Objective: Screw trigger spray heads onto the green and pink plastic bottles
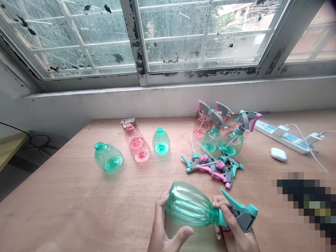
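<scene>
A big dirty window (204, 35) fills the top, letting daylight in. A white wall (157, 101) sits under it. A brown wooden table (65, 196) fills the bottom. Dark floor (18, 178) shows at the left.

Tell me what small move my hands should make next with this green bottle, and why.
Probably twist the teal collar with the right hand while the left hand steadies the green bottle. The spray head sits at the neck, the bottle lies sideways between both hands, and whether the collar is fully tight cannot be told.
</scene>
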`<act>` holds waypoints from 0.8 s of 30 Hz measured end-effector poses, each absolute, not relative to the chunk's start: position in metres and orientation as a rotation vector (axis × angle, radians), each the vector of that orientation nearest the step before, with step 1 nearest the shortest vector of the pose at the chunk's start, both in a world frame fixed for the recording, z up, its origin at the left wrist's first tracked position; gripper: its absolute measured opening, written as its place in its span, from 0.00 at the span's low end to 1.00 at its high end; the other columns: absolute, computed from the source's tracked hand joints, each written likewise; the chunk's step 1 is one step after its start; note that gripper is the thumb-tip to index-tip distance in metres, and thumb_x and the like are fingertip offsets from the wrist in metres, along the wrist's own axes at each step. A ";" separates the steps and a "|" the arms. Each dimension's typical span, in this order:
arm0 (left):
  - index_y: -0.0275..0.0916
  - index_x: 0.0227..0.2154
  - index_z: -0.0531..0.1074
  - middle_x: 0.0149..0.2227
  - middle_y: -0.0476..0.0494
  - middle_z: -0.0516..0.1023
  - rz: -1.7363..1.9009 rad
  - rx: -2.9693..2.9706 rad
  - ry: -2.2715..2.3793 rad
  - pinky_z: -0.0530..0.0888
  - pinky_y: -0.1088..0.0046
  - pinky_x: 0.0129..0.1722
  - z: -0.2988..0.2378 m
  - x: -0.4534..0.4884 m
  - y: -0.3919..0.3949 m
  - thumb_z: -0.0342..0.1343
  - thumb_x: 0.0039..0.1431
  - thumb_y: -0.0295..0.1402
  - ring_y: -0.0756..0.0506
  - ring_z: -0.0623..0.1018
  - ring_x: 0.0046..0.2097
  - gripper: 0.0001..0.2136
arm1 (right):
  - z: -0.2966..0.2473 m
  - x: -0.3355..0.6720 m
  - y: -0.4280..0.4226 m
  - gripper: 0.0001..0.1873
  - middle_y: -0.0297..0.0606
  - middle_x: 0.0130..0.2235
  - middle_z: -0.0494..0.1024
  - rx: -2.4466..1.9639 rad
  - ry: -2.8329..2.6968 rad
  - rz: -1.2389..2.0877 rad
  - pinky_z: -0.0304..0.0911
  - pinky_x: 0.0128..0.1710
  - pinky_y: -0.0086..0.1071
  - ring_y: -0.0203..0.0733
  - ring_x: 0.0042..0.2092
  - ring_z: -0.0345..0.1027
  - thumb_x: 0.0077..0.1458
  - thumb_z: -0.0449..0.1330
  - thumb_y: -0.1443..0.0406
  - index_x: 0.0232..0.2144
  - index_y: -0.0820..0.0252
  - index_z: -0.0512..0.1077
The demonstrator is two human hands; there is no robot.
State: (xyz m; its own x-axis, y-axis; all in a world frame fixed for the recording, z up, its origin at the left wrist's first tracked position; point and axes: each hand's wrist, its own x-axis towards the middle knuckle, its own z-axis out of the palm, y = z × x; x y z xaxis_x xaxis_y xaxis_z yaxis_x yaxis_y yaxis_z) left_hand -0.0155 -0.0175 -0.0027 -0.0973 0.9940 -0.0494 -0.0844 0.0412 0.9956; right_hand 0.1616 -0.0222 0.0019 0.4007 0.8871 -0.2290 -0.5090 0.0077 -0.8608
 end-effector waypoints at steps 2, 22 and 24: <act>0.42 0.52 0.74 0.64 0.30 0.75 1.297 1.005 1.234 0.67 0.49 0.67 -0.002 -0.016 -0.018 0.72 0.53 0.55 0.25 0.71 0.67 0.30 | 0.006 0.159 -0.023 0.21 0.41 0.37 0.81 -1.097 -0.458 1.153 0.62 0.15 0.26 0.36 0.23 0.67 0.49 0.80 0.48 0.29 0.57 0.84; 0.44 0.58 0.75 0.59 0.36 0.80 1.250 1.067 1.158 0.69 0.55 0.66 0.010 -0.018 -0.013 0.65 0.63 0.53 0.30 0.75 0.64 0.27 | -0.003 0.166 -0.027 0.15 0.33 0.40 0.75 -1.010 -0.425 1.203 0.68 0.15 0.25 0.29 0.21 0.64 0.56 0.76 0.51 0.34 0.54 0.84; 0.44 0.57 0.75 0.57 0.36 0.81 1.233 1.065 1.164 0.70 0.55 0.65 0.011 -0.018 -0.013 0.64 0.65 0.51 0.30 0.76 0.63 0.24 | -0.007 0.170 -0.028 0.13 0.34 0.41 0.75 -0.964 -0.466 1.245 0.70 0.17 0.26 0.30 0.22 0.64 0.57 0.76 0.52 0.35 0.54 0.84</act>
State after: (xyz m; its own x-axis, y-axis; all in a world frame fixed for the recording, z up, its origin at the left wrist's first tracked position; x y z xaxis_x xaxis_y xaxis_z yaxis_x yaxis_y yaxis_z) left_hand -0.0178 -0.0131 0.0112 -0.0171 0.9979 -0.0632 -0.1209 0.0607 0.9908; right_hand 0.1696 -0.0279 -0.0073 0.2982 0.9347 -0.1935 -0.5776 0.0154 -0.8162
